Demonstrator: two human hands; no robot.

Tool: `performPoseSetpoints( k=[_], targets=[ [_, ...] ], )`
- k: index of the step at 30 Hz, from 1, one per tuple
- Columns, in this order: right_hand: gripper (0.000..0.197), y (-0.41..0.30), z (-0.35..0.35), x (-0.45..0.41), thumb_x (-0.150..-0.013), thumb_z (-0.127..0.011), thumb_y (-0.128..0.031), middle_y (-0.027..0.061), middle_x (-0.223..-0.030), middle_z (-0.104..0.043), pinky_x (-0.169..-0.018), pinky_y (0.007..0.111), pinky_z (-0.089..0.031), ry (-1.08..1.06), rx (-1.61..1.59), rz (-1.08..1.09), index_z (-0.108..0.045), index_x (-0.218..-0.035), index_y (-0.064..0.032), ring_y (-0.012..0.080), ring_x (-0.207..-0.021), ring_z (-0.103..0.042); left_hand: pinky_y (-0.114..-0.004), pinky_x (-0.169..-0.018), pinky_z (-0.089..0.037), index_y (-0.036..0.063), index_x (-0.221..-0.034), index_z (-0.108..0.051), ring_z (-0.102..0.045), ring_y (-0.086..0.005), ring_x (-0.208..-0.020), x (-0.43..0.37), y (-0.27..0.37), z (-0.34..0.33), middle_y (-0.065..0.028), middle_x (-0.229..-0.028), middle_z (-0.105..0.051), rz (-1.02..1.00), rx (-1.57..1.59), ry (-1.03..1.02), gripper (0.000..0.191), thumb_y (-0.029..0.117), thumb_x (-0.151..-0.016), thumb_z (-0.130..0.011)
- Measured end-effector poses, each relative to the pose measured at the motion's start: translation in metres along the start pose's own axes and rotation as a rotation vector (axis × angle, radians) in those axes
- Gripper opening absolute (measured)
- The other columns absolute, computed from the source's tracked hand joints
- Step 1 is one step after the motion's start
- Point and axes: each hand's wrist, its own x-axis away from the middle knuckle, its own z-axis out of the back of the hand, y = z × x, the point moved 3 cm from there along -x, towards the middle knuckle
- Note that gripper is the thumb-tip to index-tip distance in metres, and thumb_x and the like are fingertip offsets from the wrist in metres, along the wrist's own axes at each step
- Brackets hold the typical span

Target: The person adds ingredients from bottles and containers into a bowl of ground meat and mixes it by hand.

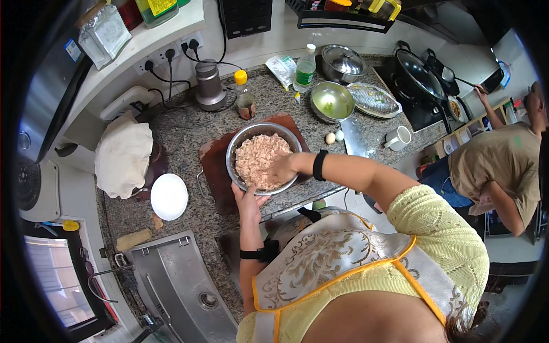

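Note:
A round metal bowl [230,165] filled with pink minced meat [255,156] rests on a reddish-brown cutting board [218,188]. My left hand [250,201] holds the bowl's near rim, thumb at the edge and fingers against the outside. Inside the bowl, at its right side, my right hand [281,169] is pushed into the mince; its fingertips are partly hidden by meat. A yellow-capped bottle [245,100] stands behind the board. To the right lie two eggs [330,138] and a cleaver blade [354,139].
A white plate [169,197] stands left, beside a cloth-covered pot [124,154], above the steel sink [184,283]. Back right are a metal bowl with green bits [332,103], a fish on a plate [374,100], a white mug [398,138] and a stove [401,85]. Another person [493,163] stands at the far right.

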Motion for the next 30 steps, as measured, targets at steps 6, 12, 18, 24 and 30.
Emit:
performPoseSetpoints(
  k=[6, 12, 18, 24, 30],
  targets=[
    [0.032, 0.011, 0.050, 0.018, -0.094, -0.050, -0.029, 0.0085, -0.108, -0.065, -0.076, 0.029, -0.051, 0.242, -0.404, 0.121, -0.065, -0.110, -0.0060, 0.0170, -0.090, -0.063, -0.043, -0.067, -0.061, 0.0172, -0.142, -0.016, -0.062, -0.0377, -0.099, -0.002, -0.004, 0.008, -0.0193, -0.133, -0.043, 0.010, 0.048, 0.039, 0.060, 0.003, -0.092, -0.046],
    [0.031, -0.026, 0.013, -0.017, -0.095, -0.047, -0.028, 0.0056, -0.092, -0.056, -0.066, 0.030, -0.049, -0.096, -0.713, 0.109, -0.048, -0.118, -0.0059, 0.0152, -0.074, -0.054, -0.046, -0.067, -0.060, 0.0167, -0.139, -0.018, -0.061, -0.0378, -0.099, 0.004, 0.006, -0.004, -0.0193, -0.129, -0.043, -0.003, 0.032, -0.008, 0.057, 0.000, -0.090, -0.043],
    [0.040, -0.010, 0.030, -0.039, -0.091, -0.052, -0.022, 0.0128, -0.099, -0.059, -0.074, 0.035, -0.055, -0.141, -1.004, -0.018, -0.046, -0.127, -0.0074, 0.0219, -0.076, -0.060, -0.045, -0.070, -0.060, 0.0183, -0.141, -0.015, -0.061, -0.0363, -0.100, 0.004, 0.006, 0.000, -0.0178, -0.134, -0.040, 0.023, 0.041, -0.014, 0.059, 0.002, -0.092, -0.044],
    [0.024, -0.002, 0.086, -0.047, -0.093, -0.055, -0.025, 0.0067, -0.093, -0.062, -0.063, 0.032, -0.054, 0.259, -0.904, -0.077, -0.061, -0.103, -0.0033, 0.0148, -0.073, -0.059, -0.047, -0.074, -0.058, 0.0254, -0.144, -0.012, -0.060, -0.0349, -0.103, -0.002, -0.006, 0.010, -0.0166, -0.136, -0.039, 0.038, 0.082, -0.001, 0.064, 0.004, -0.093, -0.045],
    [0.029, 0.022, 0.065, -0.079, -0.094, -0.054, -0.029, 0.0040, -0.090, -0.058, -0.063, 0.031, -0.053, 0.177, -1.329, -0.202, -0.059, -0.106, -0.0023, 0.0152, -0.076, -0.056, -0.046, -0.074, -0.058, 0.0247, -0.144, -0.012, -0.056, -0.0323, -0.110, -0.002, 0.002, 0.002, -0.0151, -0.137, -0.038, 0.028, 0.032, 0.033, 0.067, 0.001, -0.092, -0.046]
  ],
)
